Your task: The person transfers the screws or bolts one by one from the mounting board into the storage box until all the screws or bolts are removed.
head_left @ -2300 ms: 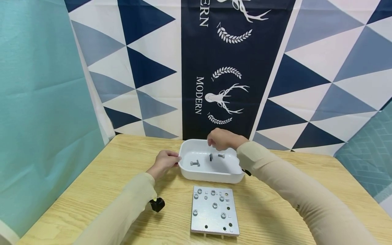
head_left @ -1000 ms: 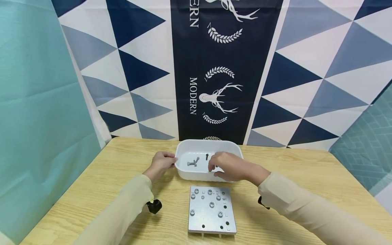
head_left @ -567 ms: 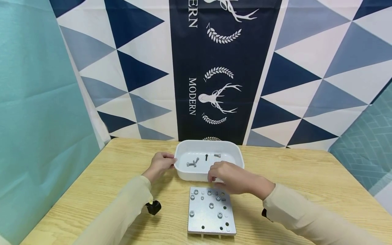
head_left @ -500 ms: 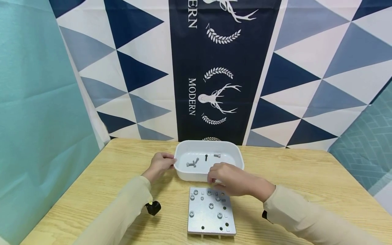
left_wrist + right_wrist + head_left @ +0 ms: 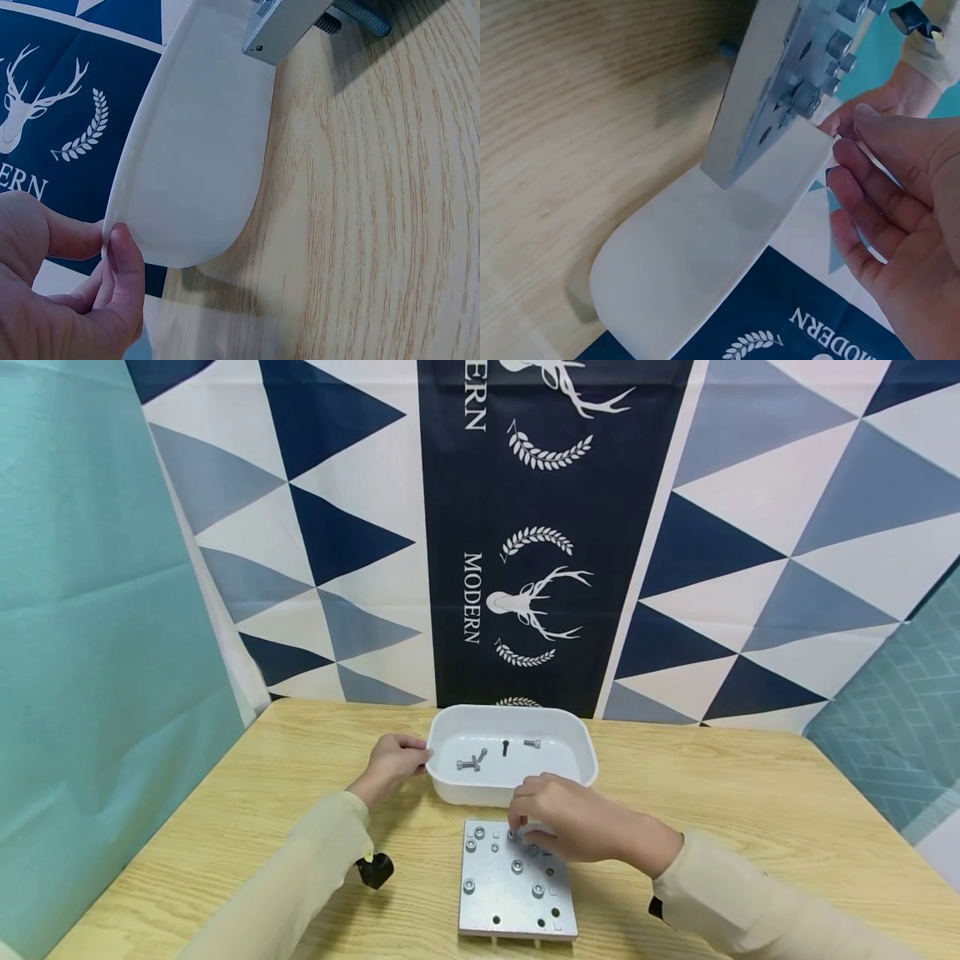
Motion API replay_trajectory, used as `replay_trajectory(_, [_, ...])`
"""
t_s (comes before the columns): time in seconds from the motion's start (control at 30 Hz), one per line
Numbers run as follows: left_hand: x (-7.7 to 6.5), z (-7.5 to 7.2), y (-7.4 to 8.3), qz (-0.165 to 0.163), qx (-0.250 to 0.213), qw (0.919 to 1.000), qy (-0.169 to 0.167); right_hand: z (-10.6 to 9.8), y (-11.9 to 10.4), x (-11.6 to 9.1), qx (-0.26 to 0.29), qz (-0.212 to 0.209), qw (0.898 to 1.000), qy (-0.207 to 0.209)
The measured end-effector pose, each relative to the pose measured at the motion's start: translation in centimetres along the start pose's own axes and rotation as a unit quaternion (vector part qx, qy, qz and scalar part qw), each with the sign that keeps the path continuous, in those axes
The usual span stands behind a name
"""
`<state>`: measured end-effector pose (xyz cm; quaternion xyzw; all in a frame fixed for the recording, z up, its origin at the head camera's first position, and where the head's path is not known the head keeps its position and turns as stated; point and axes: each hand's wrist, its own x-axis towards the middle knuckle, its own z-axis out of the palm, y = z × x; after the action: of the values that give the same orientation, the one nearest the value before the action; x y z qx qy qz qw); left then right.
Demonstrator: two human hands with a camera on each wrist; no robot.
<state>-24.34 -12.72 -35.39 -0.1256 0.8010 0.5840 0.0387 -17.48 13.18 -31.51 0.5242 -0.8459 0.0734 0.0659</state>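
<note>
In the head view my left hand (image 5: 393, 762) pinches the left rim of a white tray (image 5: 465, 793) between thumb and fingers; the left wrist view shows this grip closely. Several loose hex-socket bolts (image 5: 472, 763) lie inside, with a dark screw (image 5: 506, 747) and a separate bolt (image 5: 532, 743). My right hand (image 5: 562, 818) hovers above the far right part of a silver metal plate (image 5: 491, 897), thumb and fingertips pinching a small bolt that the fingers mostly hide. Several bolts (image 5: 537, 890) stand in the plate, beside open holes (image 5: 496, 920).
The plate stands on the wooden table (image 5: 675, 893), raised on bolt ends (image 5: 367, 16) that protrude below it. The tray is just behind the plate, close to the patterned cloth backdrop (image 5: 352, 610). A teal cloth (image 5: 112, 610) hangs at the left.
My right hand has come from above the tray's inside, over its front rim, to the plate. The left hand keeps hold of the rim. Bolts in the tray lie differently than in the earliest frame.
</note>
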Motion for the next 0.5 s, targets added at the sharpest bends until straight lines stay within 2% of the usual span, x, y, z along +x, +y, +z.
replay_trajectory(0.3, [-0.2, -0.1, 0.1, -0.003, 0.002, 1.0, 0.0, 0.4, -0.7, -0.6, 0.001, -0.002, 1.0, 0.0])
replay_trajectory(0.5, [-0.3, 0.0, 0.1, 0.0, -0.001, 1.0, 0.0, 1.2, -1.0, -1.0, 0.001, -0.025, 1.0, 0.016])
